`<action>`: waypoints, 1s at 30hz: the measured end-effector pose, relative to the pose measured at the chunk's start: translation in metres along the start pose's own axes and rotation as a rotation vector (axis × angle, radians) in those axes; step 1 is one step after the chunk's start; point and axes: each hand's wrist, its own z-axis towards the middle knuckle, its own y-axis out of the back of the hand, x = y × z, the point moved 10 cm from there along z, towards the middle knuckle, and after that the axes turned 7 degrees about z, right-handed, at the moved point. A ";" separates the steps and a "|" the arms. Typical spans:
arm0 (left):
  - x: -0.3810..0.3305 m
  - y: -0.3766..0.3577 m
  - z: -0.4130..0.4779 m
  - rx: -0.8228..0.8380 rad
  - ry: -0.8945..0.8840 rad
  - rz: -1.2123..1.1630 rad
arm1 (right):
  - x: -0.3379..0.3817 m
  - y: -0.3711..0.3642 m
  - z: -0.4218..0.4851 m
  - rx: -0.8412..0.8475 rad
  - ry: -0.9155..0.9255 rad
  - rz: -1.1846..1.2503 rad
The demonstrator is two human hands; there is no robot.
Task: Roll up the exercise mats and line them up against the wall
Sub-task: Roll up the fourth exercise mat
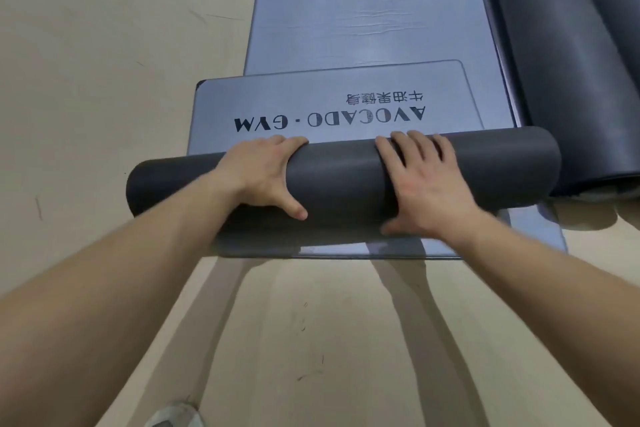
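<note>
Both bare forearms reach forward and down from the bottom corners, and both palms lie flat on top of a dark grey roll [343, 177] that lies crosswise on the floor. The left hand [265, 173] presses the left half of the roll, fingers together and curled over its far edge, thumb splayed back toward the camera. The right hand [420, 184] rests on the right half, fingers slightly spread and hooked over the far side, thumb low against the near face; its fingertips are hidden behind the curve. The roll is the wound-up end of a blue-grey mat [346, 104] whose flat part carries upside-down black lettering reading AVOCADO · GYM with smaller characters above it. That mat lies on a second flat mat [367, 0] running away to the top edge, its surface faintly creased and glossy. At right, finished rolls [561, 80] of the same matte dark material lie lengthwise, cut off by the frame; how many is unclear. The floor [104, 45] is smooth, pale beige, with scuffs. A blurred pale shoe [175, 416] shows at the bottom edge
</note>
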 end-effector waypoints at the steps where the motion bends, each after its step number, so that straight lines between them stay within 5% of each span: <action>1: 0.002 -0.001 0.004 -0.003 -0.009 0.009 | 0.005 -0.008 -0.006 -0.039 0.001 -0.035; 7: 0.003 -0.016 -0.018 -0.283 0.081 0.297 | -0.004 0.001 0.038 0.007 0.052 -0.091; 16: -0.012 -0.025 -0.045 0.051 -0.023 0.153 | 0.014 -0.011 0.017 0.434 0.101 0.008; 21: -0.007 -0.033 -0.048 0.189 -0.037 -0.029 | 0.032 -0.022 -0.049 0.276 0.047 -0.039; 30: -0.002 -0.029 -0.061 -0.179 0.098 0.144 | 0.020 -0.007 0.019 0.358 0.073 0.085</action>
